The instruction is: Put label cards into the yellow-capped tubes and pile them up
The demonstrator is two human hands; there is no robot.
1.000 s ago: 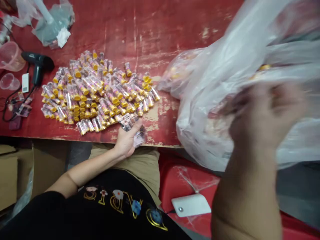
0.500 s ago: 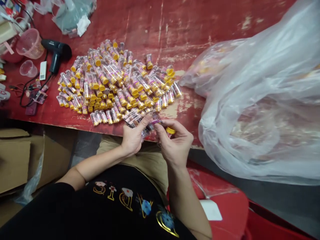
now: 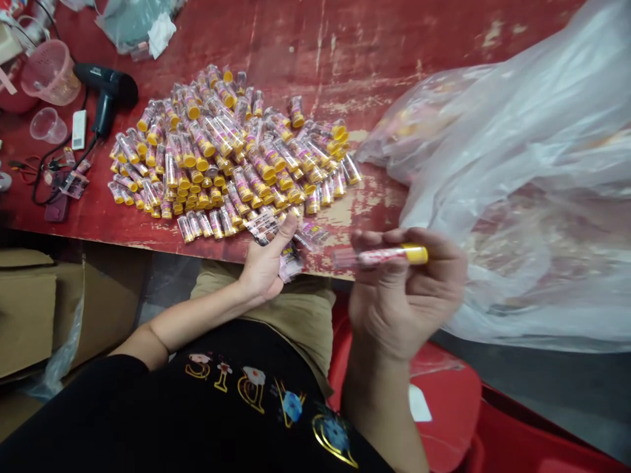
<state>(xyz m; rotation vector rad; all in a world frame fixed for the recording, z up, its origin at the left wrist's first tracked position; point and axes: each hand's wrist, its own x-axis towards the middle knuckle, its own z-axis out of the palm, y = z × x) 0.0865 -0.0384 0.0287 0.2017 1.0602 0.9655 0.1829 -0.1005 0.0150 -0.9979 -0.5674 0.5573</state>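
My right hand [image 3: 407, 295] is closed around a clear tube with a yellow cap [image 3: 382, 255], raised in front of the table's edge near the big plastic bag. The tube lies sideways, its cap toward the right. In my left hand [image 3: 269, 263] is a bunch of printed plastic sleeves [image 3: 290, 261], fanned out and pinned under the thumb. Just beyond that hand, a large heap of yellow-capped clear tubes [image 3: 221, 144] with pink-purple labels covers part of the red table [image 3: 374, 39].
A big translucent plastic bag [image 3: 444, 171] with yellow-capped items inside fills the right side. At the left are a black hair dryer [image 3: 106, 92], a pink basket [image 3: 49, 72] and a clear cup [image 3: 48, 126]. A cardboard box [image 3: 29, 315] stands below the table, and a red stool [image 3: 453, 394] is at right.
My right hand has moved right and up, away from the left hand, carrying the tube. My left hand stays in about the same place with the sleeves.
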